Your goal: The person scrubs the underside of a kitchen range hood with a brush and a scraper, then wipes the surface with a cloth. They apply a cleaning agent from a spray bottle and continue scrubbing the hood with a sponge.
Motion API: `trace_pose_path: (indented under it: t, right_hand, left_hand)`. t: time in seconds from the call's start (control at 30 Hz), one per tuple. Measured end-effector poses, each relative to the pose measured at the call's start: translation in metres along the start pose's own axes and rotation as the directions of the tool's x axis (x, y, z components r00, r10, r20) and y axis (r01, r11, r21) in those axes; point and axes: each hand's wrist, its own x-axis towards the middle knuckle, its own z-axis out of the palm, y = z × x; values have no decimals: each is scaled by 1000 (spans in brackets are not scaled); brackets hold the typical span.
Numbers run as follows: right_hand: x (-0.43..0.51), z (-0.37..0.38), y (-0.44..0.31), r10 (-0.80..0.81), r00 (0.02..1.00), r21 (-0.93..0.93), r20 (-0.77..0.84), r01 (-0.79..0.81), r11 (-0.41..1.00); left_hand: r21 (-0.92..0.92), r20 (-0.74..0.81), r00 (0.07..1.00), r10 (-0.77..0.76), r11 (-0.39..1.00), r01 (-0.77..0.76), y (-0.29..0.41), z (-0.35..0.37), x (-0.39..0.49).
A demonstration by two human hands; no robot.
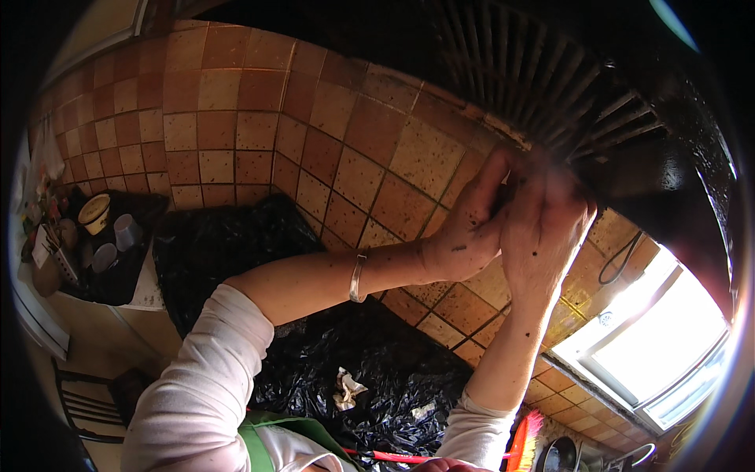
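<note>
Both bare hands are raised together at the underside of a dark range hood, just below its slatted grille. My left hand, with a silver bangle on the wrist, presses close beside my right hand. The fingertips are blurred against the hood, so whether they hold anything cannot be told. Dark spots mark both hands. Below them, black plastic sheeting covers the counter, with a crumpled whitish piece of paper or tissue lying on it.
Speckled brown and cream wall tiles stand behind. At left, a yellowish tub and translucent cups sit on black plastic. A bright window is at right, above a red-and-yellow brush and a dark pan.
</note>
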Motion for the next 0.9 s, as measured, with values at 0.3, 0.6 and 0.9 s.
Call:
trace_pose_path:
  t: [0.3,0.6,0.9]
  right_hand:
    - [2,3,11,39,999,-73,4,-39,997]
    - [11,-6,26,154,986,-340,67,-123,932]
    - [2,10,43,283,948,-320,147,-225,920]
  left_hand:
    - [-46,-30,1000,0,999,-1,-12,5,6]
    - [-559,32,980,-196,809,181,-36,32,13]
    - [-491,78,799,-597,674,551,-34,18,-10]
